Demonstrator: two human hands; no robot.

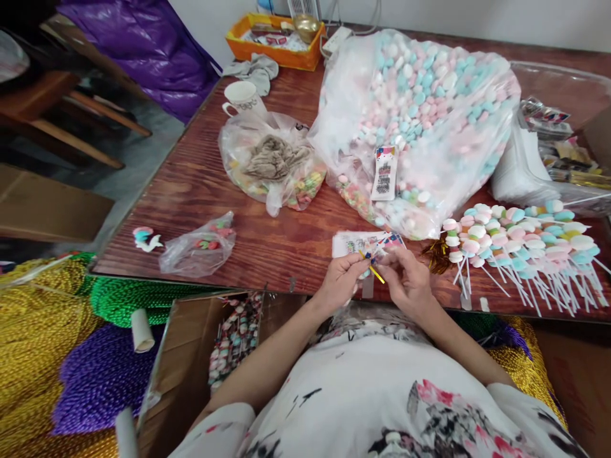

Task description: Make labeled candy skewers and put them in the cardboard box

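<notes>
My left hand [341, 278] is closed in a pinch just over the table's front edge. Pale blue and white bits of a candy stick show under its fingers, mostly hidden by the hand. A shiny gold twist tie [377, 274] slants between both hands, beside a small dark blue printed piece. My right hand [409, 278] is closed close by, fingertips together at the tie; its exact grip is partly hidden. Behind the hands lies a stack of printed cards [344, 243]. At the right, candy sticks [520, 238] of pastel pieces lie in a pile beside brown-gold twist ties [436, 256].
A large bag of pastel candies [420, 95] fills the table's back, with a card bundle [384, 173] on it. Left of it are a smaller candy bag [238, 152], a mug [243, 98] and an orange tray [305, 60]. An open carton [186, 356] stands below the edge.
</notes>
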